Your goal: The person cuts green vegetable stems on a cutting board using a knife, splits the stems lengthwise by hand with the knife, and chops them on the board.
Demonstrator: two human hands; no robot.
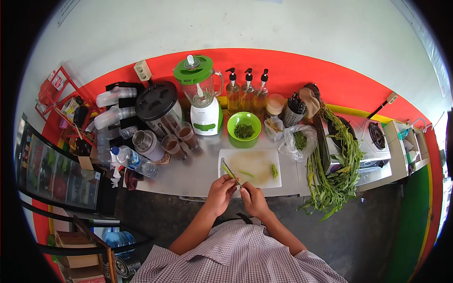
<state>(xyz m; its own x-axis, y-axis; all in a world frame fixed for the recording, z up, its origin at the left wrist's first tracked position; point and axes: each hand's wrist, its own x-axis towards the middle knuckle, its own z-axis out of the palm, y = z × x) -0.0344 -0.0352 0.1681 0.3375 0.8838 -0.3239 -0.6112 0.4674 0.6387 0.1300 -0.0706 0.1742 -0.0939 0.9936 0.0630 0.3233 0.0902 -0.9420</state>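
Left hand [220, 194] pinching green stalk [226, 170], right hand [255, 200] curled round knife [232, 174], at seven o'clock on cutting board [270, 156], green bowl [244, 142] at twelve, presumably for easy reach

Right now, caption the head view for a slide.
Left hand holding a green stalk, right hand a knife, at a white cutting board.

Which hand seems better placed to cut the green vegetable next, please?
Probably the right hand: it appears to hold the knife, while the left hand grips the green vegetable over the white cutting board.
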